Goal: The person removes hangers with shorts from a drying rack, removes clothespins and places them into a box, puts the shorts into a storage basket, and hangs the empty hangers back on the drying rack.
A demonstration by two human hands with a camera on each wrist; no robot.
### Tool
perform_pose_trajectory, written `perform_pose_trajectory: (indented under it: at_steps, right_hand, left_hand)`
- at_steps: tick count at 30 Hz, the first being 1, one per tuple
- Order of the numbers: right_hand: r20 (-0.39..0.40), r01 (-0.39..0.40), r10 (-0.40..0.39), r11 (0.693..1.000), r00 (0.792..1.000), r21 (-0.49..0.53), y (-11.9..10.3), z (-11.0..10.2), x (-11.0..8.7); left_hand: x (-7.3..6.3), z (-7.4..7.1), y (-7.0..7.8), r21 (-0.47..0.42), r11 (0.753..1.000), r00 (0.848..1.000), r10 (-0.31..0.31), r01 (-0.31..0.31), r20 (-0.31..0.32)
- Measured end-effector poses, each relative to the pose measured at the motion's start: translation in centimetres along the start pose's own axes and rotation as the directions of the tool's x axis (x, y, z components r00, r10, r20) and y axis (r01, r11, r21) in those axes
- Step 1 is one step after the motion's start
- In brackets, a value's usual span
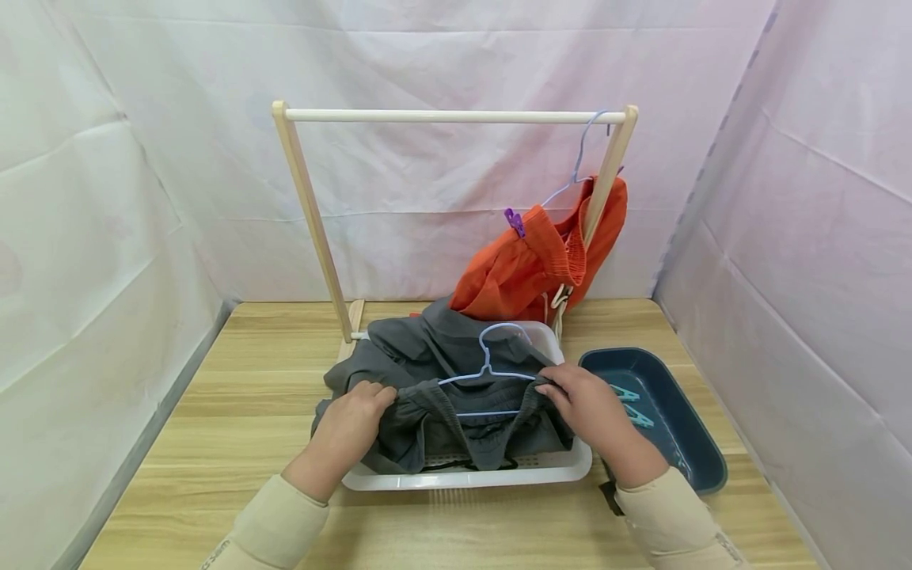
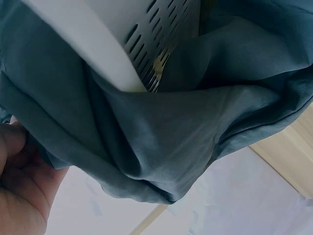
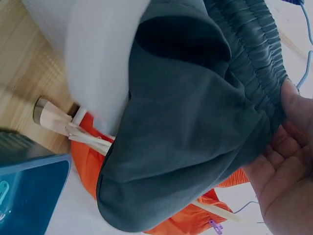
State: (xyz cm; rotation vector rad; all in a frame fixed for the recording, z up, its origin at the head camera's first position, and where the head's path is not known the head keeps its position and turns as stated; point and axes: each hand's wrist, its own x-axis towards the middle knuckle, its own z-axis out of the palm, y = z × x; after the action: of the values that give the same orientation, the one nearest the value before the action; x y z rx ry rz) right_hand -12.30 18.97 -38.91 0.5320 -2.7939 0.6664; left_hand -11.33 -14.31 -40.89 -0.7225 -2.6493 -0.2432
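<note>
Dark grey drawstring shorts [image 1: 435,340] lie bunched over a white plastic basket [image 1: 470,479], their elastic waistband toward me. A light blue clothes hanger [image 1: 487,370] sits inside the waistband, its hook standing up above the cloth. At the waistband's left end my left hand [image 1: 354,423] pinches the fabric; the left wrist view shows its thumb and fingers [image 2: 29,171] on the cloth's edge. My right hand [image 1: 591,408] grips the other end beside the hanger's right arm, its thumb on the gathered elastic in the right wrist view [image 3: 288,161].
A wooden rack with a white rod [image 1: 442,116] stands behind the basket. Orange shorts [image 1: 527,261] hang at its right end on a blue hanger, held by a purple clothespin [image 1: 514,222]. To the right, a dark blue tray [image 1: 684,427] holds teal clothespins [image 1: 636,413].
</note>
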Motion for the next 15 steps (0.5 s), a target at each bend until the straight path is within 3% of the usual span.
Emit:
perform_pose_trajectory:
  at_steps: [8, 11, 15]
  right_hand:
    - [-0.008, -0.001, 0.001, 1.000, 1.000, -0.028, -0.21, 0.42, 0.08]
    - [-0.021, 0.007, -0.008, 0.999, 1.000, -0.035, -0.25, 0.51, 0.06]
    - [-0.035, 0.015, -0.017, 0.999, 0.999, -0.044, -0.38, 0.56, 0.07]
  left_hand:
    - [0.07, -0.21, 0.18, -0.011, 1.000, 1.000, -0.007, 0.007, -0.015]
    - [0.25, -0.44, 0.41, -0.023, 0.999, 0.998, -0.046, 0.047, 0.032]
    - [0.56, -0.99, 0.95, -0.071, 0.990, 0.986, -0.113, 0.123, 0.126]
